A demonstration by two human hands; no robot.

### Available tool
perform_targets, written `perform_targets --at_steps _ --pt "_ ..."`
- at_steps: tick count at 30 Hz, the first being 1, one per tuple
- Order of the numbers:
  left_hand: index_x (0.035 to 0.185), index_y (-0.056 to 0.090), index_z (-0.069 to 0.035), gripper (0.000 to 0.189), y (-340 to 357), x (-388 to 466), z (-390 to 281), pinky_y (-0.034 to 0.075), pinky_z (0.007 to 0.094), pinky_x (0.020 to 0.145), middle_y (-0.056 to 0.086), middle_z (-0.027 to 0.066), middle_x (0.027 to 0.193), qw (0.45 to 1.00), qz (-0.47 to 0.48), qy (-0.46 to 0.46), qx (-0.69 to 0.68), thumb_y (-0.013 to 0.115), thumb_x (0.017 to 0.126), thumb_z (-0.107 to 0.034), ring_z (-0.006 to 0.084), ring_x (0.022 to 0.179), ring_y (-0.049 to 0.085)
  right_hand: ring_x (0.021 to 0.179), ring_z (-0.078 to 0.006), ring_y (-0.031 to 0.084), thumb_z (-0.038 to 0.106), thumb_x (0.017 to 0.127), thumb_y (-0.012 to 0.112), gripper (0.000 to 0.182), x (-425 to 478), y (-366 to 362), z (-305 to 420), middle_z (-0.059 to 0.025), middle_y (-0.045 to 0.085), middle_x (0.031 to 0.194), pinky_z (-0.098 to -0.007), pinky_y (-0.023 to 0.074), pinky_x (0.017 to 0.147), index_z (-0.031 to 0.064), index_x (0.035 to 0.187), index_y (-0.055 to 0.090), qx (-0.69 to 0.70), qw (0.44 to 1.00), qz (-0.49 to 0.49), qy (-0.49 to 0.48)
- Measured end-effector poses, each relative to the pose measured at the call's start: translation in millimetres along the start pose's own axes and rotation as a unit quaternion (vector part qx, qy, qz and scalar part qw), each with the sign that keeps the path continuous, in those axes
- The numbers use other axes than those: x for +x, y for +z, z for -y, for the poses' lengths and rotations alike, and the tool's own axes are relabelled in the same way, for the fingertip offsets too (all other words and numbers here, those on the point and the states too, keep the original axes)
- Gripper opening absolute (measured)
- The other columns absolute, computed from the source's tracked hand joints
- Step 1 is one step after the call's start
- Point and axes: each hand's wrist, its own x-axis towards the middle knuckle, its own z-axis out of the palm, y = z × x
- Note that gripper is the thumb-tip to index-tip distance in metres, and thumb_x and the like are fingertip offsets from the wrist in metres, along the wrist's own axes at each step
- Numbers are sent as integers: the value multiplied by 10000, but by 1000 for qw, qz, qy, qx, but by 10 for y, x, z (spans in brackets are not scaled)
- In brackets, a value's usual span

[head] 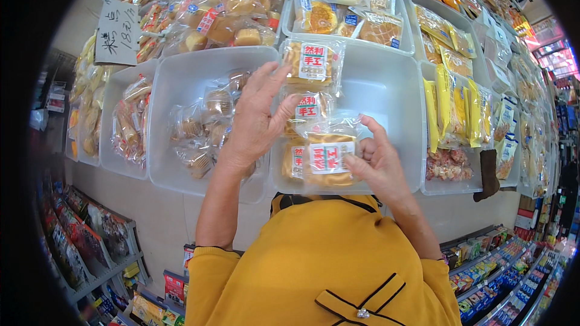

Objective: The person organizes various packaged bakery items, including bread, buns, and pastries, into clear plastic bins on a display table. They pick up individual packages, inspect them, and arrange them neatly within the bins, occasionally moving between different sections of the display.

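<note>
Several clear-wrapped pastry packs with white, red-printed labels stand in a column along the left side of a translucent plastic bin (385, 176). My right hand (380, 158) pinches the right edge of the nearest wrapped pastry pack (331, 154) between thumb and fingers. My left hand (263, 113) is spread over the bin's left wall, its thumb by the middle wrapped pack (310, 106) and its fingertips near the far wrapped pack (312, 63). Whether it touches either pack I cannot tell. Left of it, a second bin (181, 63) holds several small cakes in clear wrap (217, 102).
More bins of wrapped baked goods stand beyond and to both sides, among them yellow packets (453, 104). A handwritten cardboard sign (117, 31) stands at the upper left. Store shelves (104, 258) lie low on the left, others (503, 271) on the right.
</note>
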Motion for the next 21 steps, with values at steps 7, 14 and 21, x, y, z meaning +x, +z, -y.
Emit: perform_targets --at_steps 7,14,21 --pt "1283 504 -30 445 20 -235 -44 355 416 1023 453 220 1333 999 19 20 19 606 876 -180 389 1241 432 844 -145 614 17 857 600 705 -32 351 -174 -118 616 919 -286 495 760 61 1439 205 -52 998 24 -3" --pt "1300 494 -52 506 159 -380 -180 287 478 1064 354 218 1414 991 48 98 83 634 848 -230 417 1312 326 778 -145 594 21 881 561 578 -11 297 -77 -108 595 915 -286 491 705 34 1392 291 -118 991 63 -17" --pt "1255 527 -57 460 313 -507 -261 334 471 1018 347 261 1383 989 31 97 107 626 820 -166 437 1280 341 621 -187 514 153 907 590 462 36 331 -107 -108 511 731 -313 453 624 31 1292 366 -193 978 20 -69"
